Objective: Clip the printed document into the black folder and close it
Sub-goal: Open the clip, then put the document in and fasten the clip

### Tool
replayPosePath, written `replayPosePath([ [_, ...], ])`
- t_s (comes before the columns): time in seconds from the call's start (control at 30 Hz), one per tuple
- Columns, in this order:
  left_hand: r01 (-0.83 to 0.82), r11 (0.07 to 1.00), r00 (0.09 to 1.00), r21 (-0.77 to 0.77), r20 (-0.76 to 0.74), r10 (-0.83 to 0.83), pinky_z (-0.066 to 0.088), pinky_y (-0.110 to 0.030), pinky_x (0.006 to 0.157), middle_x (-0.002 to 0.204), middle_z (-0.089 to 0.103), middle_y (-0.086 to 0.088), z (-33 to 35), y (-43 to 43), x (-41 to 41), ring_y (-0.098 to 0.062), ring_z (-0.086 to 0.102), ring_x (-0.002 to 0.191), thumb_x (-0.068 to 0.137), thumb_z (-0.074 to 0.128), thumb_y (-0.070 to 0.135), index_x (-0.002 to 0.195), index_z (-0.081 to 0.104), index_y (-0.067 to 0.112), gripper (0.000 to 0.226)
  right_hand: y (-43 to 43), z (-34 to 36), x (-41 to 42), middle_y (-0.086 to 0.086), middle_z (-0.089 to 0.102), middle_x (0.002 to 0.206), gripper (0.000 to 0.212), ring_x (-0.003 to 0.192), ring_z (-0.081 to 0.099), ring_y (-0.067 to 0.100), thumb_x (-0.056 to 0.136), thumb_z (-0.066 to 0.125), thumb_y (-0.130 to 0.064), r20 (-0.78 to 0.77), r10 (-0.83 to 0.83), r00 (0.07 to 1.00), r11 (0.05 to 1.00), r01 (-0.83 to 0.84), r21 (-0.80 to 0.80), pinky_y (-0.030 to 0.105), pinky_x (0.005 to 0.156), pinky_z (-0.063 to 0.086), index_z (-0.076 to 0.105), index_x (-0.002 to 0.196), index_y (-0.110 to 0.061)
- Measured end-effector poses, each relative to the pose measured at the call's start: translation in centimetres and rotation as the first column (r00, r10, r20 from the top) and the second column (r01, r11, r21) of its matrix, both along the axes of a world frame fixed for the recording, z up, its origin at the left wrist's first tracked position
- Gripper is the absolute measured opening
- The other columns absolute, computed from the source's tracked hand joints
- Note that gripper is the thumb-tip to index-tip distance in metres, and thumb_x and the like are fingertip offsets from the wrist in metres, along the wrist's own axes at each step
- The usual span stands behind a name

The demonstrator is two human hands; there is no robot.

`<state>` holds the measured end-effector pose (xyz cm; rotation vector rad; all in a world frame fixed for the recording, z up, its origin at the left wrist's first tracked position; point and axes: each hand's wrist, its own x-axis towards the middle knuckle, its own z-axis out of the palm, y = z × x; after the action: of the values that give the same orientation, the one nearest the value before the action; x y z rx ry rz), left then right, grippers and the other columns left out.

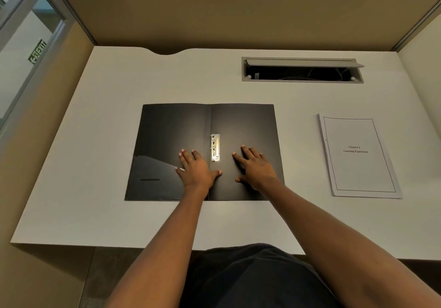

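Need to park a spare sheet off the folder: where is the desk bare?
Bare desk lies left of the black folder, between the folder and printed document, and along the near edge. The folder itself is crowded: left hand and right hand flank the clip.

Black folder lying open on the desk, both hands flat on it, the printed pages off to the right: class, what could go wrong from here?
1. The black folder is held open only by the left hand and right hand; lifting one to fetch the printed document may let a cover spring up.
2. The metal clip looks shut, so pages might be pushed against it and crease.
3. Sliding the loose document could fan or misalign its sheets.
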<state>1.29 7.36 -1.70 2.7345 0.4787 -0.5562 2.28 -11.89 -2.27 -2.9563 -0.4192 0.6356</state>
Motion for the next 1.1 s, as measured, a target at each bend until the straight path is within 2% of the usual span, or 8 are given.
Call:
replayPosePath([
  [0.07, -0.005, 1.000, 1.000, -0.004, -0.019, 0.005, 0.018, -0.063, 0.121, 0.169, 0.001, -0.024, 0.1, -0.1, 0.2, -0.039, 0.001, 0.158, 0.074, 0.079, 0.064, 0.161, 0.009, 0.007, 0.125, 0.0, 0.3, 0.1, 0.007, 0.010, 0.169, 0.092, 0.155, 0.012, 0.032, 0.087, 0.067, -0.058, 0.009, 0.028, 1.000, 0.999, -0.028, -0.021, 0.049, 0.124, 0.019, 0.016, 0.160, -0.032],
  [0.13, -0.014, 1.000, 0.999, -0.008, -0.034, 0.014, 0.019, -0.063, 0.121, 0.169, 0.001, -0.025, 0.1, -0.2, 0.4, -0.040, 0.000, 0.158, 0.073, 0.080, 0.062, 0.161, 0.009, 0.006, 0.126, 0.3, 0.7, 0.5, 0.010, 0.021, 0.166, 0.090, 0.151, 0.023, 0.032, 0.084, 0.065, -0.064, 0.030, 0.027, 0.999, 1.000, -0.027, -0.017, 0.047, 0.123, 0.024, 0.027, 0.157, -0.028],
  [0.23, -0.020, 1.000, 0.999, -0.015, -0.048, 0.019, 0.018, -0.065, 0.121, 0.169, 0.000, -0.025, 0.0, -0.4, 0.7, -0.041, -0.001, 0.157, 0.073, 0.081, 0.060, 0.161, 0.008, 0.005, 0.127, 2.1, 1.3, 1.6, 0.009, 0.042, 0.151, 0.080, 0.138, 0.041, 0.028, 0.084, 0.066, -0.063, 0.055, -0.137, 0.989, 0.985, 0.130, 0.113, 0.041, 0.112, 0.040, 0.043, 0.146, -0.018],
  [0.33, -0.022, 1.000, 0.998, -0.018, -0.051, 0.021, 0.018, -0.065, 0.122, 0.169, 0.000, -0.025, -0.2, -0.3, 0.8, -0.041, -0.001, 0.157, 0.073, 0.081, 0.060, 0.161, 0.008, 0.005, 0.127, 4.8, 1.6, 3.0, 0.011, 0.041, 0.147, 0.083, 0.136, 0.040, 0.029, 0.083, 0.069, -0.058, -0.008, -0.310, 0.951, 0.927, 0.304, 0.222, 0.040, 0.108, 0.043, 0.041, 0.145, -0.009],
  [0.47, -0.027, 0.999, 0.998, -0.026, -0.054, 0.025, 0.016, -0.065, 0.122, 0.169, -0.001, -0.024, -0.4, -0.3, 0.8, -0.041, -0.003, 0.157, 0.074, 0.080, 0.061, 0.161, 0.008, 0.005, 0.126, 7.2, 1.0, 3.5, 0.015, 0.039, 0.146, 0.094, 0.134, 0.040, 0.030, 0.080, 0.065, -0.069, 0.012, -0.436, 0.900, 0.888, 0.429, 0.164, 0.039, 0.107, 0.044, 0.040, 0.144, -0.004],
  [0.57, -0.031, 0.999, 0.998, -0.030, -0.055, 0.029, 0.015, -0.065, 0.121, 0.169, -0.001, -0.025, -0.3, -0.4, 0.9, -0.041, -0.003, 0.157, 0.077, 0.078, 0.059, 0.161, 0.008, 0.004, 0.122, 8.0, 0.6, 3.4, 0.015, 0.041, 0.144, 0.102, 0.131, 0.041, 0.029, 0.077, 0.064, -0.075, 0.064, -0.456, 0.887, 0.887, 0.448, 0.111, 0.037, 0.106, 0.044, 0.040, 0.144, -0.003],
  [0.8, -0.016, 1.000, 0.999, -0.011, -0.052, 0.015, 0.017, -0.067, 0.120, 0.169, 0.002, -0.026, -0.7, -0.5, 1.1, -0.043, -0.001, 0.157, 0.082, 0.076, 0.055, 0.161, 0.010, 0.004, 0.115, 8.9, 0.2, 3.3, 0.014, 0.041, 0.143, 0.103, 0.131, 0.041, 0.027, 0.078, 0.066, -0.071, 0.103, -0.477, 0.873, 0.879, 0.472, 0.073, 0.036, 0.106, 0.043, 0.036, 0.148, -0.001],
  [1.1, -0.012, 1.000, 0.998, -0.018, -0.063, 0.011, 0.014, -0.065, 0.121, 0.169, -0.003, -0.024, -0.5, -0.4, 0.8, -0.042, -0.004, 0.157, 0.078, 0.077, 0.059, 0.161, 0.007, 0.005, 0.121, 8.6, 0.2, 3.3, 0.014, 0.043, 0.142, 0.104, 0.129, 0.043, 0.028, 0.079, 0.064, -0.072, 0.131, -0.440, 0.888, 0.898, 0.436, 0.062, 0.037, 0.104, 0.044, 0.035, 0.149, -0.001],
])
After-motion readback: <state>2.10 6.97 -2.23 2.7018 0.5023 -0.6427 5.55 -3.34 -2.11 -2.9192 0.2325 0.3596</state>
